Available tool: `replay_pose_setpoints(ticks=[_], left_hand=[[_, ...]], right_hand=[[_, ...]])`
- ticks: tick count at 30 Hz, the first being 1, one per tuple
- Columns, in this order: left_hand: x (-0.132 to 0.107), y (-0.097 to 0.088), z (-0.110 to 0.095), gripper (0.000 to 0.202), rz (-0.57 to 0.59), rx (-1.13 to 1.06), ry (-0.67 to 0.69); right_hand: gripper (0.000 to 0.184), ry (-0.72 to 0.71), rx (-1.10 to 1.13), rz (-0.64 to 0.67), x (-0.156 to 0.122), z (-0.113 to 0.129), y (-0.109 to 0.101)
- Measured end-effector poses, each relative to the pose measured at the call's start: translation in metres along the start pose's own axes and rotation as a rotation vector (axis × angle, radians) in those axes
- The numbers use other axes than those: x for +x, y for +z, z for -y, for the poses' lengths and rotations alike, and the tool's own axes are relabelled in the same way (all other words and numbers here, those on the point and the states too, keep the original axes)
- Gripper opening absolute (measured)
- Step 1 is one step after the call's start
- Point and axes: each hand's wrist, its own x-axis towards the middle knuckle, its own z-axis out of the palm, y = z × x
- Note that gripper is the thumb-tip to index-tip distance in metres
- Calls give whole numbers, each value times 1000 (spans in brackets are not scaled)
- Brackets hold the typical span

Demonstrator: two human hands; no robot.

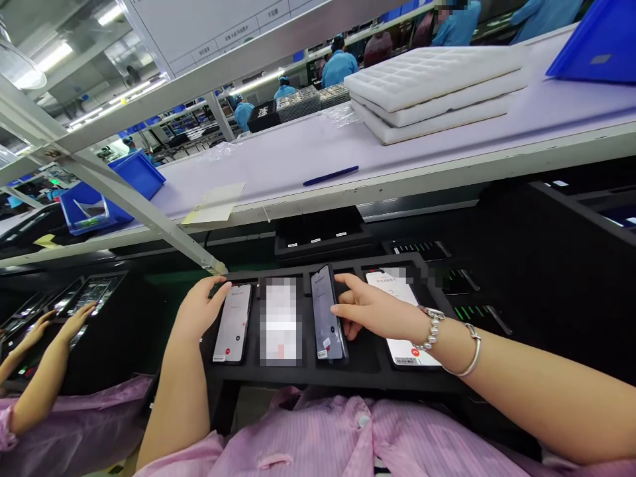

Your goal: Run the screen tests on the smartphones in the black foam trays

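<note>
A black foam tray (328, 379) lies in front of me with several smartphones in its slots. My right hand (370, 306) grips a smartphone (326, 311) by its right side, thumb at the screen edge and fingers partly behind it. That phone is tilted, its right edge lifted from its slot. My left hand (197, 310) is at the tray's upper left corner, thumb by the top of the leftmost smartphone (232, 324), fingers extended. Between these two phones is a blurred-out lit screen (281, 344). Under my right wrist lies another lit smartphone (405, 331), partly covered.
Another black tray (322, 248) sits behind mine. More phones with green bars (477, 311) lie to the right. Above runs a shelf with a blue pen (330, 175), white foam trays (432, 79) and blue bins (112, 192). At left, a co-worker's hands (74, 324) work over another tray.
</note>
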Motion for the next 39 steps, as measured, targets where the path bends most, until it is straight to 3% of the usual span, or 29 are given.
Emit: replay_pose_setpoints(ticks=[5,13,25,39], left_hand=[[12,14,18,50,0,23,45],[7,24,25,55,59,-22,-63],[5,23,20,65,169,63,-77],[4,19,16,56,115,128,-19]], right_hand=[[55,9,-79,-26,2,4,1],[53,24,-53,-18,-2,5,-2],[63,9,-74,-12,-1,5,-3],[63,-18,-15,-20,-1,-2,-4]])
